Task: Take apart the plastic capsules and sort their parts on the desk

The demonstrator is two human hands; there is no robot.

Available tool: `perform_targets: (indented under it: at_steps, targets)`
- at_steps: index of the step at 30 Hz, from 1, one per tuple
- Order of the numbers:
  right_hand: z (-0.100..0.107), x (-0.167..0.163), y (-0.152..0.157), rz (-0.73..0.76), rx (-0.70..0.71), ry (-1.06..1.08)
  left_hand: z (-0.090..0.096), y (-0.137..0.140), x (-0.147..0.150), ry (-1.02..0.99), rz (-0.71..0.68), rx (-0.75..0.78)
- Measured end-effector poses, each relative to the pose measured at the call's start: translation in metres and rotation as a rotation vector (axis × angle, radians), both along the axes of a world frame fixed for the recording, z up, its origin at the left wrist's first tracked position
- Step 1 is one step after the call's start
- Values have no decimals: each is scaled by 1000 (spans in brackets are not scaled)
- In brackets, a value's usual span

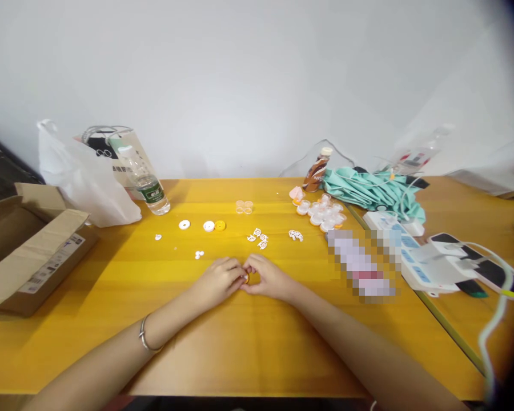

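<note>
My left hand [221,279] and my right hand [269,277] meet at the middle of the table, fingers bent around a small orange-yellow round piece [247,278]. The fingers cover most of it. Just beyond them lie white openwork wheel-like pieces [262,238], with another small cluster of white pieces [296,234] to their right. On the left are several tiny white caps [197,256], a white disc [184,225], a white round part [208,226] and a yellow round part [220,226] touching it. Clear round cups [244,207] stand farther back.
Clear-topped round containers [325,214] are grouped at right, near a brown drink bottle [317,170], a teal folded cloth item [368,191] and power strips [411,254]. A cardboard box [55,274], white plastic bag [85,182] and water bottle [152,191] occupy the left.
</note>
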State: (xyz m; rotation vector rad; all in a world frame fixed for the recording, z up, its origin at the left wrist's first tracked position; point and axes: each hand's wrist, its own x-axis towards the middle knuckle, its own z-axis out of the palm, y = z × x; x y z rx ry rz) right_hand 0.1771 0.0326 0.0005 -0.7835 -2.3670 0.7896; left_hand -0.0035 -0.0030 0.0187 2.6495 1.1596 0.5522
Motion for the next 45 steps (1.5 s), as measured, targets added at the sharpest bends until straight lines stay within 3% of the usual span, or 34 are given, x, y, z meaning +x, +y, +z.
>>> perform_targets:
  at_steps: [5,10,19,23,30,34,39,45]
  targets:
    - [-1,1,2,-14,-20,2,1,2,6,110,61,24]
    - [-2,1,3,-7,-41,-4,-4,-7,11,224,105,152]
    - [-1,1,3,-2,-30,-20,-8,-7,5,286,-1,342]
    - [0,1,2,3,-26,-5,-7,-3,4,220,-6,314]
    - [-2,1,3,12,-18,28,-10,6,7,65,28,140]
    - [-1,1,2,15,-19,36,-6,4,5,-47,52,171]
    - [0,2,1,18,-22,46,7,9,-31,-61,106,390]
    - [1,3,2,2,-30,17,9,16,-101,247,47,589]
